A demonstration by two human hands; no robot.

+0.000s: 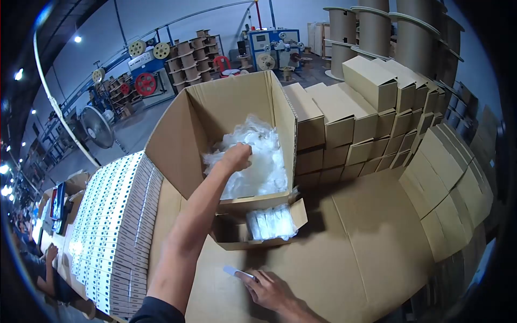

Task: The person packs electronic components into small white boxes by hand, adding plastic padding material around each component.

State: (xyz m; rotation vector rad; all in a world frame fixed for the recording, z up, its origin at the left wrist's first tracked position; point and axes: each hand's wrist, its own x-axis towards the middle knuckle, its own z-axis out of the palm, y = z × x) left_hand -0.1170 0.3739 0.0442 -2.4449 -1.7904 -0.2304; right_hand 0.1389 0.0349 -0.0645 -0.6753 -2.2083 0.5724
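My left hand (237,156) reaches into a large open cardboard box (226,97), fingers curled closed among crumpled clear plastic bags (261,169). Whatever the fingertips grip there is hidden. Below, over the cardboard-covered table (344,264), my right hand (267,290) pinches a thin, flat white piece (237,272) whose far end sticks out to the left. Between the two hands stands a smaller open carton (258,245) with its flaps up. Several plastic-wrapped packets (272,222) sit in a row in its right part; its left part is in shadow.
At left rises a tall stack of small white boxes (116,215). Closed brown cartons (344,116) are piled at the back right, and folded cartons (447,183) lean at the right edge. A fan (97,126), large spools (371,37) and another person's arm (49,269) are farther off.
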